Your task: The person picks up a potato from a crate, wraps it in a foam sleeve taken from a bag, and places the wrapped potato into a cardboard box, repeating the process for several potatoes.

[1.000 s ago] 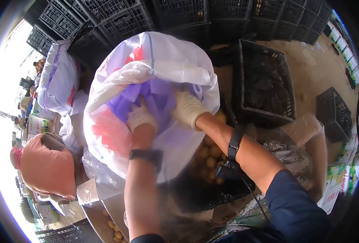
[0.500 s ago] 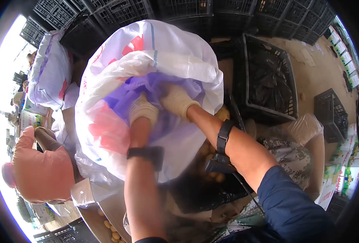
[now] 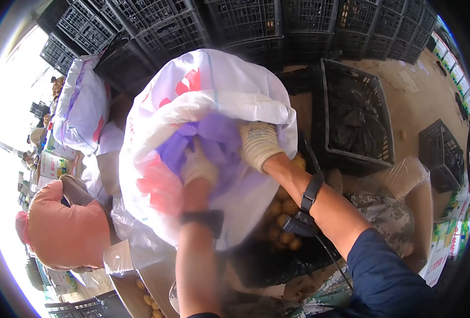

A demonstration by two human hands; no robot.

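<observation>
The left fingers [image 3: 195,153] are sunk in purple netting [image 3: 213,135], wrist upright; the right hand [image 3: 260,146] is angled inward beside it, both grips unclear.

I count two gloved hands [image 3: 199,165] [image 3: 259,144] of my own, two wrist straps [image 3: 205,219] [image 3: 312,193], two white sacks [image 3: 240,77] [image 3: 86,108], two black crates [image 3: 327,124] [image 3: 430,159] at right, one nearby person [image 3: 68,228] in orange. Potatoes [image 3: 282,221] and stacked crates [image 3: 174,34] are numerous; exact numbers cannot be told.

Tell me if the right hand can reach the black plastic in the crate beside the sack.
Probably yes: the black plastic lies uncovered in the open crate, though the right hand must first leave the white sack.
</observation>
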